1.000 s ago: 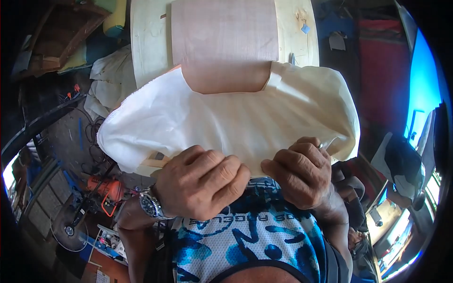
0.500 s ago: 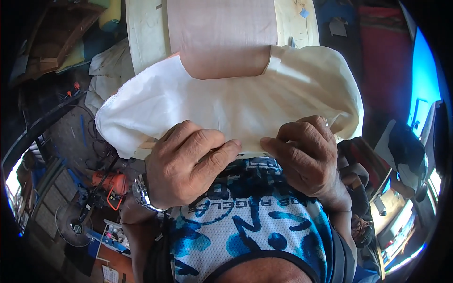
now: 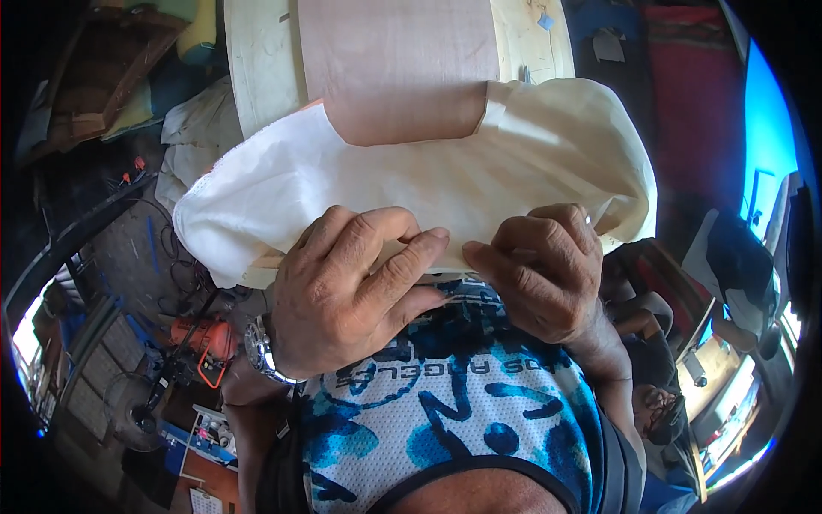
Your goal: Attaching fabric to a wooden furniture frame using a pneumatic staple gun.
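A piece of white fabric (image 3: 394,184), with a squared cutout at its far side, lies draped over the near end of a board with a pinkish plywood panel (image 3: 394,51). My left hand (image 3: 347,283), with a steel watch at the wrist, pinches the fabric's near edge, its thumb showing below. My right hand (image 3: 548,274) has its curled fingers on the same edge, a short way to the right. Both hands are just in front of my patterned shirt; the fingertips are partly hidden.
A red compressor (image 3: 197,338) and a fan (image 3: 141,411) stand at lower left. Wooden frames (image 3: 111,60) and crumpled cloth (image 3: 188,128) are at upper left. A co-worker (image 3: 651,368) is at lower right, near a cluttered bench (image 3: 711,411).
The fabric and both hands have moved farther from my body. My left thumb has come into view below the edge, and my fingers have shifted along it.
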Available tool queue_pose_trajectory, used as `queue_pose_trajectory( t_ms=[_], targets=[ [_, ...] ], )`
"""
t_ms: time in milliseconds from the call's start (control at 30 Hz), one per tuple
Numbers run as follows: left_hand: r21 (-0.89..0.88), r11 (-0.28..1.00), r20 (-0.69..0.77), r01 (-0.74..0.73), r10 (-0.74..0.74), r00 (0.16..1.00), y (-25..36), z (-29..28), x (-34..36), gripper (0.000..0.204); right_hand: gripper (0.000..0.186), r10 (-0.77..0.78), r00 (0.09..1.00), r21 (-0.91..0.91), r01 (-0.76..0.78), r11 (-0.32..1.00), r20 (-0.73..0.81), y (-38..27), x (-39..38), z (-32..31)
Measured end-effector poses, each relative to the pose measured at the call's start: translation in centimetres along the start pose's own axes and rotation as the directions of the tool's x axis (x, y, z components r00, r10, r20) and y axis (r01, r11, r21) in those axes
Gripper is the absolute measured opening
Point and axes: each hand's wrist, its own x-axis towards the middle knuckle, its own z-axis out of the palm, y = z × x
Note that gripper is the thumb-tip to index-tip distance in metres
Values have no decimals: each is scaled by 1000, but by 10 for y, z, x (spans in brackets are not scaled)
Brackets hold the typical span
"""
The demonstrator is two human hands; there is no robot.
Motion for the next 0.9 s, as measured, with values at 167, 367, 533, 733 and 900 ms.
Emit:
queue_pose_trajectory(
  t_ms=[167,367,533,733,900],
  targets=[
    [91,985,-42,-147,152,988,-13,8,-6,37,32,-50,997,-29,49,998,-50,1,-4,3],
    [111,984,-104,-139,151,983,-12,12,-3,28,32,160,970,15,-165,986,183,-9,15,-9],
    [127,978,-148,-163,181,972,-11,9,3,27,25,84,995,11,-85,996,63,-2,9,3],
    [159,975,-146,-155,178,973,-12,6,3,30,26,35,999,30,-34,999,-26,-1,6,10],
    [119,961,-53,-251,258,965,-15,8,-9,28,30,-48,999,27,49,998,-16,0,-1,4]
  ],
)
